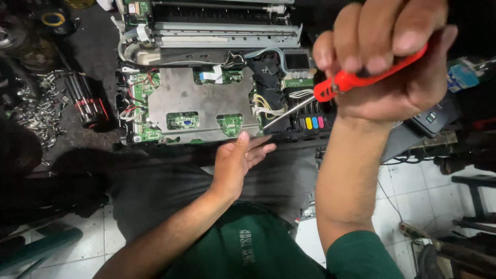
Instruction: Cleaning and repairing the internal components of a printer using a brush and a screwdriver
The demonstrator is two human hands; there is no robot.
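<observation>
An opened printer (206, 98) lies before me, its grey metal shield plate and green circuit boards exposed. My right hand (387, 57) is raised close to the camera, fist closed around a red-handled screwdriver (351, 80). The screwdriver's metal shaft slants down-left, its tip near the board's right edge beside white wire bundles. My left hand (238, 160) rests with fingers apart against the printer's near edge, holding nothing. Coloured ink cartridge tabs (312, 122) sit just right of the shaft tip.
A cylindrical bit holder with red and black parts (88, 101) lies left of the printer beside a pile of loose screws (39, 106). A dark printer cover with buttons (434, 116) sits at right. White tiled floor and cables show below.
</observation>
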